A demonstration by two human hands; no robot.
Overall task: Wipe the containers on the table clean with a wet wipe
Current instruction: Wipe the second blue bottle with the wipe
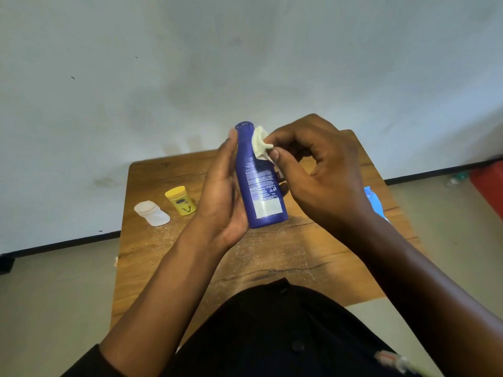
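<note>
We see a tall dark-blue plastic bottle (258,180) with a printed white label held up above the middle of the wooden table (168,257), its cap end tilted away from us and its flat base nearest to us. The left hand (220,197) grasps it along its left side, the palm cupping the lower body and the fingers reaching up toward the neck. The right hand (321,170) pinches a small crumpled off-white wet wipe (260,142) between thumb and fingertips and presses it against the upper right side of the bottle, just below the cap.

On the table's left side, near the far-left corner, a short yellow plastic jar (181,200) with a yellow lid stands upright. Just beside it, at the left edge, a white oval plastic container (152,213) lies on its side. At the right edge a light-blue soft packet (374,201) shows partly, the right forearm hiding most of it.

The tabletop is brown with dark grain and long cracks, and a pale powdery dusting lies across its middle. Behind the table rises a plain pale wall (245,63) with faint smudges. The person's dark garment (272,330), with round buttons, fills the near edge.
</note>
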